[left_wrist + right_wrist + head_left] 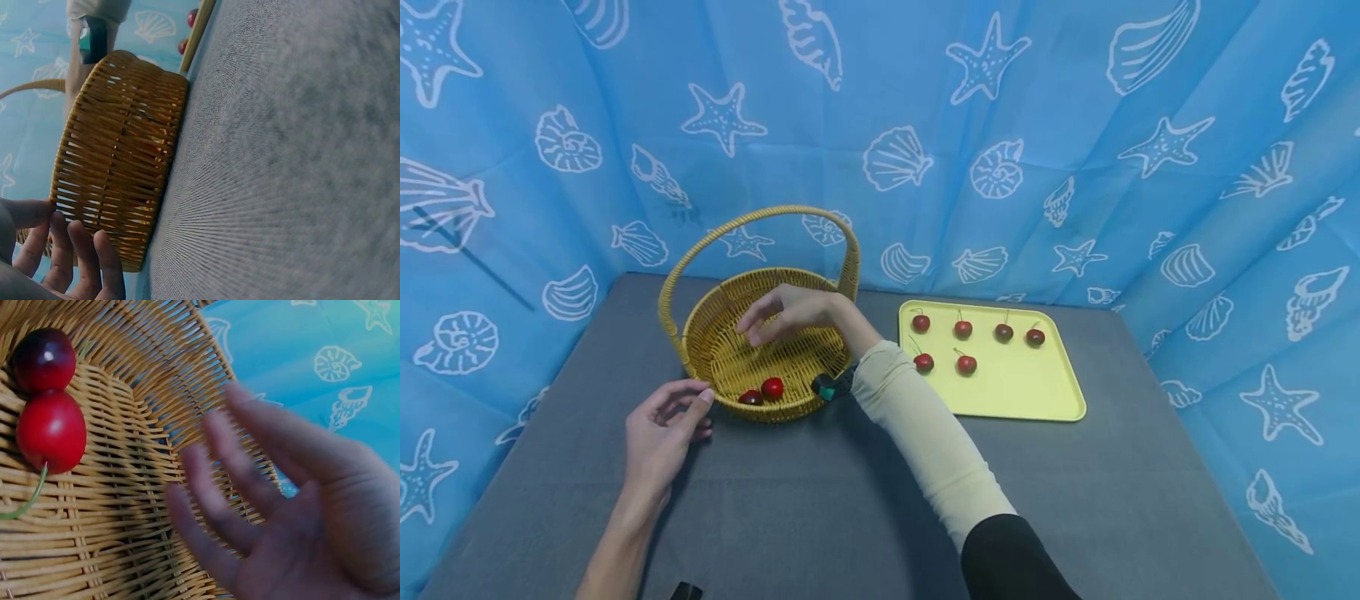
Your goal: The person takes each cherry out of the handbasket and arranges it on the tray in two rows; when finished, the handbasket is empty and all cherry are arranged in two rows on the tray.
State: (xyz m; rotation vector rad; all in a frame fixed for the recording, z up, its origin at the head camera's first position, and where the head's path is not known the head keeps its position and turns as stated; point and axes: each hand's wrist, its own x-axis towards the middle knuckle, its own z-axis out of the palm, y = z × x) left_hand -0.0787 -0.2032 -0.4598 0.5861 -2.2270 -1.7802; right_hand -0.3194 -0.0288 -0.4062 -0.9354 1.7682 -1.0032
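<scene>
A yellow wicker basket point(820, 350) with a tall arched handle stands on the grey table. Thumb and fingers of my left hand point(666, 425) pinch its rim at the near left; the left wrist view shows this pinch against the woven side point(119, 144). Inside the basket lie two cherries, one bright red point(51, 431) with a green stem and one darker point(45, 360), touching each other. Above the basket's interior hovers my right hand point(790, 315), its fingers loosely bent and holding nothing, apart from both cherries.
A pale yellow tray point(1022, 383) lies right of the basket, beyond my right forearm. Several stemmed cherries point(966, 364) sit on it, mostly toward its left and back. A blue curtain point(880, 100) with white shell prints hangs behind the table.
</scene>
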